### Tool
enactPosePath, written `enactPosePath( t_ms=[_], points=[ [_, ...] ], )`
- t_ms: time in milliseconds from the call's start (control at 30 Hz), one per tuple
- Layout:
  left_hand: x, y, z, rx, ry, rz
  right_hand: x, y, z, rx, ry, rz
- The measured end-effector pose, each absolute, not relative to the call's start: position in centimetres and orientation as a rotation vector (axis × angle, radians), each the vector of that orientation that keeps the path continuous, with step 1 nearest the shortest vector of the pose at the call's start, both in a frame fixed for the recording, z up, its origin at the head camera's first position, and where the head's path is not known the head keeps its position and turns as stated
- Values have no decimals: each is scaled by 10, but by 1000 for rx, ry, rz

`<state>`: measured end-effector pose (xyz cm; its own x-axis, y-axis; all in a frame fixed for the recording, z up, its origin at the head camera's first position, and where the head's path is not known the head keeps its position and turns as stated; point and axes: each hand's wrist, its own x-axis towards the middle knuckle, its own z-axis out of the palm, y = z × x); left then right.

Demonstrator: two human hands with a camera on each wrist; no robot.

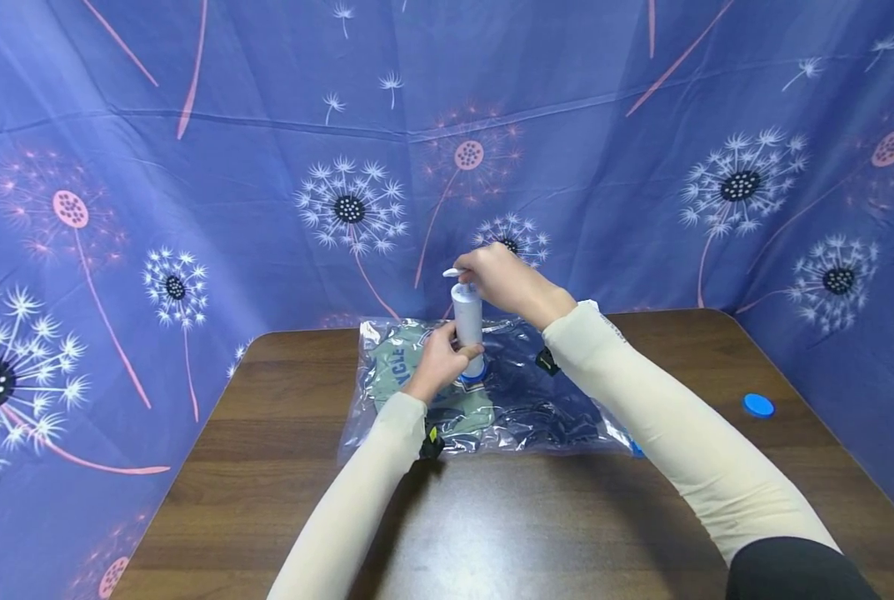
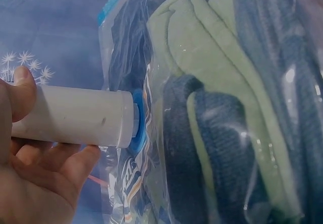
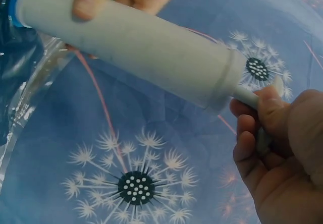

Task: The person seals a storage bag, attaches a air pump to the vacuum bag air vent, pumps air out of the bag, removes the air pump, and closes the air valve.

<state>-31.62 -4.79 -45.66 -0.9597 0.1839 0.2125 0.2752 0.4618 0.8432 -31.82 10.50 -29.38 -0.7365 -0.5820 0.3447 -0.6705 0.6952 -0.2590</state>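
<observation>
A white hand pump (image 1: pixel 467 317) stands upright on the blue valve (image 1: pixel 473 375) of a clear vacuum storage bag (image 1: pixel 521 417) with folded clothes inside. Around the lower part of the pump's barrel my left hand (image 1: pixel 441 360) curls its fingers and thumb. At the top, my right hand (image 1: pixel 502 279) grips the pump's handle (image 1: pixel 452 272), and a short length of rod (image 3: pixel 246 97) shows between handle and barrel. In the left wrist view, the pump's base meets the blue valve, and green and dark blue cloth (image 2: pixel 202 47) shows through the plastic.
A round blue cap (image 1: pixel 758 406) lies on the wooden table (image 1: pixel 267 467) near its right edge. Behind the table hangs a blue curtain (image 1: pixel 252 217) with a dandelion print. The bag lies flat toward the table's back edge.
</observation>
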Motion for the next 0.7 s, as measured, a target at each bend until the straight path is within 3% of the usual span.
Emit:
enactPosePath(
  t_ms=[700],
  points=[
    [-316,-49,-457,-412,-2640,-1534,-318,105,-305,1016,-2549,584]
  ],
)
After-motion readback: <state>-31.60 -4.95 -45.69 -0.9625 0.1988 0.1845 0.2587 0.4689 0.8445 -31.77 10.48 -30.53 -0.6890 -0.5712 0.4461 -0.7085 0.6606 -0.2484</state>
